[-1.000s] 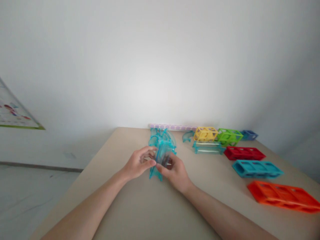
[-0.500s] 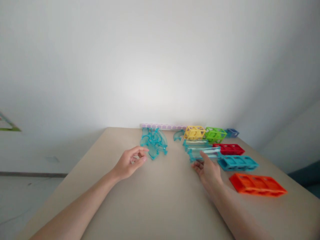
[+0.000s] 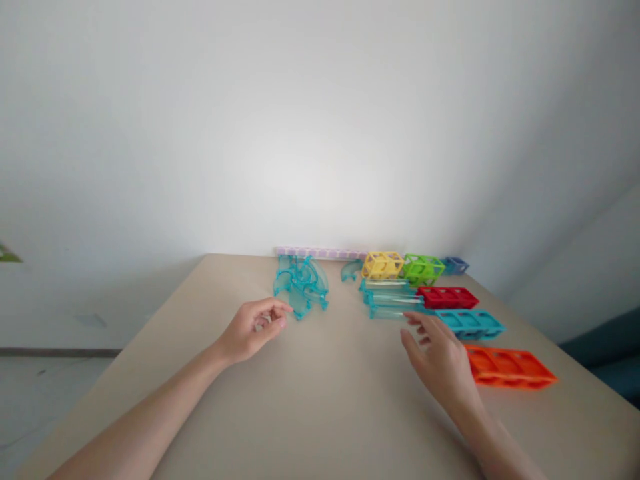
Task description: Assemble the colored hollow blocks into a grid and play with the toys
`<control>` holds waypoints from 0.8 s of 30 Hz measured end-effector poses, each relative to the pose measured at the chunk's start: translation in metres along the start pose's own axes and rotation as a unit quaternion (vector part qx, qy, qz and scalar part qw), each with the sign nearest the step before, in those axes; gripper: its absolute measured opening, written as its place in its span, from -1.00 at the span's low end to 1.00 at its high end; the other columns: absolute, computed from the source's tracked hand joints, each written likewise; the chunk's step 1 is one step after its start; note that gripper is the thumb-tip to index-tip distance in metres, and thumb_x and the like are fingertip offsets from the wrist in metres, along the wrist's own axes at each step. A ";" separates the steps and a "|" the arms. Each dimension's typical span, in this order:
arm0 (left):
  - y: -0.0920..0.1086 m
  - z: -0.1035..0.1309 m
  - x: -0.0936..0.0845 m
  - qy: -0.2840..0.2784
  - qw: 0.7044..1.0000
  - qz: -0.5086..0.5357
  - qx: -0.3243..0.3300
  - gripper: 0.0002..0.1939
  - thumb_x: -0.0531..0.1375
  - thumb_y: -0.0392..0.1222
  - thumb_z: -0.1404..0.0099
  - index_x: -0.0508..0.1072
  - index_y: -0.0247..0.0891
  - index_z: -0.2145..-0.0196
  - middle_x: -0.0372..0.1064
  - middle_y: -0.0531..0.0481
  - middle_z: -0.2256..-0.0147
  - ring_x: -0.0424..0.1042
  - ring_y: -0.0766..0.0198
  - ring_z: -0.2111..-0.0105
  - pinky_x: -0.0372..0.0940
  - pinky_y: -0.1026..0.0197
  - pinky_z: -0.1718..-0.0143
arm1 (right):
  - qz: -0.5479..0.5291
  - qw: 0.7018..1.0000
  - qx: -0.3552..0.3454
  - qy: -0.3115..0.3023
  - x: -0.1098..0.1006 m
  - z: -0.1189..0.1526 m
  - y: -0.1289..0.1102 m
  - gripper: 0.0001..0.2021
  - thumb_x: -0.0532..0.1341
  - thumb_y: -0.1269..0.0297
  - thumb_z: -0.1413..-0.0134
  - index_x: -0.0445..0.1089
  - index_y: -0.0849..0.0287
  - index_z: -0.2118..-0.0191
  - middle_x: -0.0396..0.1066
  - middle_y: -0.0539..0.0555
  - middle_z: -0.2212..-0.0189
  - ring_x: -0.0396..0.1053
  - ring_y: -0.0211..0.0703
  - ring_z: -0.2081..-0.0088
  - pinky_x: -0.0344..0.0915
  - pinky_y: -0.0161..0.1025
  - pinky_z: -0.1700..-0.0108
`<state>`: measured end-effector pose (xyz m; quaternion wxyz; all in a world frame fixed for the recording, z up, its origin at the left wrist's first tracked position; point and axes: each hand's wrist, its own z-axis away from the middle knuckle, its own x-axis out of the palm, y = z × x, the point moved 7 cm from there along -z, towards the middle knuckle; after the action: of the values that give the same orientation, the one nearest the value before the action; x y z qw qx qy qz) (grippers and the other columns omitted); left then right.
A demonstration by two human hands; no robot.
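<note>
My left hand point(image 3: 255, 329) hovers over the table just in front of a pile of clear blue curved track pieces point(image 3: 301, 283). Its fingers are loosely bent, thumb apart, with nothing in them. On the right, my right hand point(image 3: 440, 350) is open and holds nothing. Its fingertips are beside the right end of the nearest clear blue straight track piece point(image 3: 387, 313); whether they touch it I cannot tell. More straight pieces point(image 3: 385, 285) lie behind that one. Close to this hand are a teal openwork block point(image 3: 473, 322) and an orange openwork block point(image 3: 513, 367), partly covered by the hand.
A red block point(image 3: 449, 297) lies behind the teal one. Along the back stand a yellow block point(image 3: 383, 265), a green block point(image 3: 423, 268) and a dark blue block point(image 3: 455, 266). One curved piece point(image 3: 351, 270) sits apart. A purple patterned strip point(image 3: 320, 253) runs by the wall.
My right hand has let go of the nearest straight track piece and moved right and toward me, its fingers apart. The left hand keeps its pose. The view has shifted slightly.
</note>
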<state>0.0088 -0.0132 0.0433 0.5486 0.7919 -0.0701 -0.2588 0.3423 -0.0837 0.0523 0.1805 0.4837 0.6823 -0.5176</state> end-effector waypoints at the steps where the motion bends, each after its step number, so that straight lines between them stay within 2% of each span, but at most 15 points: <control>1: 0.000 0.000 0.000 -0.001 1.000 -0.009 0.000 -0.69 0.15 -0.03 -0.28 0.46 -0.32 0.16 0.36 -0.03 0.40 0.34 0.33 0.44 0.28 0.30 0.43 | 0.062 0.994 -0.080 0.031 0.000 -0.003 -0.011 -0.59 0.14 0.15 -0.10 0.35 0.18 -0.04 0.39 0.25 0.05 0.34 0.12 0.02 0.27 0.06 -0.03; 3: 0.000 -0.001 0.000 0.001 1.000 -0.023 0.002 -0.70 0.15 -0.04 -0.28 0.47 -0.33 0.19 0.37 -0.04 0.41 0.34 0.32 0.44 0.28 0.31 0.44 | 0.152 0.972 -0.174 0.044 0.010 -0.008 -0.022 -0.52 0.10 0.13 -0.17 0.26 0.17 -0.17 0.23 0.27 -0.14 0.13 0.18 -0.19 0.09 0.12 -0.18; 5: 0.000 -0.001 -0.001 0.005 1.000 -0.030 0.005 -0.70 0.15 -0.04 -0.28 0.48 -0.33 0.21 0.38 -0.04 0.42 0.35 0.32 0.45 0.28 0.31 0.45 | 0.205 0.959 -0.196 0.025 0.024 -0.015 -0.022 -0.53 0.08 0.13 -0.20 0.25 0.16 -0.19 0.18 0.27 -0.19 0.08 0.18 -0.22 0.04 0.15 -0.19; 9: 0.000 -0.002 -0.002 0.008 0.999 -0.039 0.007 -0.71 0.15 -0.05 -0.28 0.49 -0.33 0.22 0.39 -0.05 0.42 0.35 0.32 0.45 0.27 0.32 0.45 | 0.227 0.956 -0.186 -0.003 0.036 -0.019 -0.012 -0.64 0.07 0.13 -0.22 0.34 0.11 -0.06 0.22 0.21 -0.16 0.18 0.12 -0.14 0.03 0.14 -0.18; 17: -0.003 -0.001 -0.001 0.000 0.999 -0.053 0.008 -0.71 0.15 -0.04 -0.29 0.51 -0.32 0.22 0.41 -0.05 0.42 0.37 0.30 0.42 0.28 0.33 0.42 | 0.244 0.954 -0.174 0.019 0.029 -0.014 -0.019 -0.71 0.12 0.09 -0.19 0.37 0.16 0.10 0.28 0.23 -0.09 0.24 0.12 -0.04 0.12 0.05 -0.07; 19: -0.004 -0.001 0.000 -0.003 0.999 -0.053 0.007 -0.71 0.15 -0.04 -0.29 0.51 -0.32 0.22 0.41 -0.05 0.42 0.37 0.30 0.42 0.28 0.33 0.42 | 0.253 0.949 -0.184 0.034 0.027 -0.020 -0.025 -0.66 0.15 0.04 -0.15 0.35 0.20 0.10 0.30 0.26 -0.06 0.22 0.16 -0.05 0.06 0.09 -0.12; 21: -0.004 -0.001 0.000 -0.007 0.998 -0.054 0.007 -0.71 0.15 -0.04 -0.29 0.51 -0.32 0.22 0.41 -0.05 0.42 0.37 0.31 0.43 0.28 0.33 0.43 | 0.257 0.945 -0.201 0.033 0.029 -0.029 -0.030 -0.57 0.16 -0.01 -0.12 0.32 0.24 0.04 0.35 0.28 -0.01 0.22 0.18 -0.06 -0.10 0.17 -0.20; 23: -0.004 -0.001 0.001 -0.009 0.998 -0.057 0.006 -0.72 0.15 -0.05 -0.29 0.51 -0.32 0.22 0.41 -0.04 0.43 0.37 0.31 0.43 0.28 0.33 0.43 | 0.255 0.945 -0.205 0.004 0.035 -0.039 -0.032 -0.53 0.15 -0.02 -0.13 0.29 0.25 0.00 0.41 0.26 0.06 0.28 0.15 -0.02 -0.20 0.20 -0.23; 24: -0.004 -0.001 0.001 -0.009 0.998 -0.058 0.006 -0.72 0.15 -0.06 -0.29 0.51 -0.32 0.21 0.41 -0.04 0.42 0.37 0.31 0.43 0.28 0.33 0.43 | 0.254 0.946 -0.199 -0.017 0.040 -0.044 -0.032 -0.55 0.13 -0.01 -0.14 0.29 0.24 -0.01 0.44 0.24 0.09 0.32 0.13 0.01 -0.18 0.20 -0.22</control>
<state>0.0094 -0.0107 0.0398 0.5273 0.7957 -0.0306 -0.2965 0.3082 -0.0258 0.0569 0.4100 0.5862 0.6232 -0.3160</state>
